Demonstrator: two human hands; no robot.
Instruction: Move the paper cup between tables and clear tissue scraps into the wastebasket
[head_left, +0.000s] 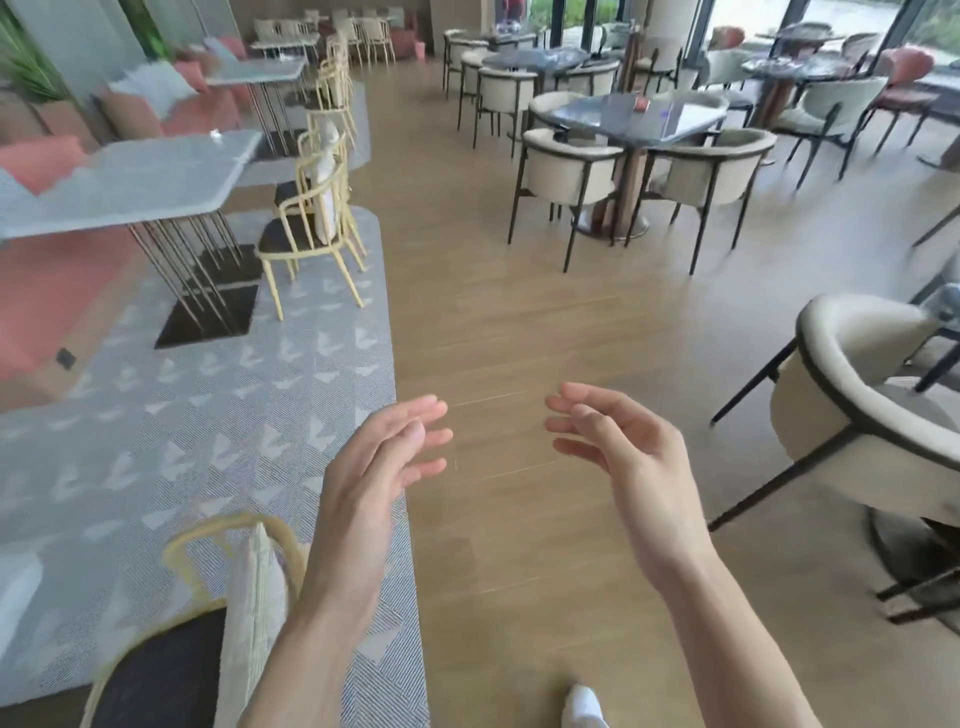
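Hovering over the wood floor, left hand and right hand had fingers apart and slack, each grip empty. Beyond them, a small reddish blur on the dark table, possibly the cup; motion smear hid detail.

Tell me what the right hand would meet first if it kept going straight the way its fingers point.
Probably the left hand: the right hand points its fingers leftward across a bare gap above the wooden floor, though depth is unclear.
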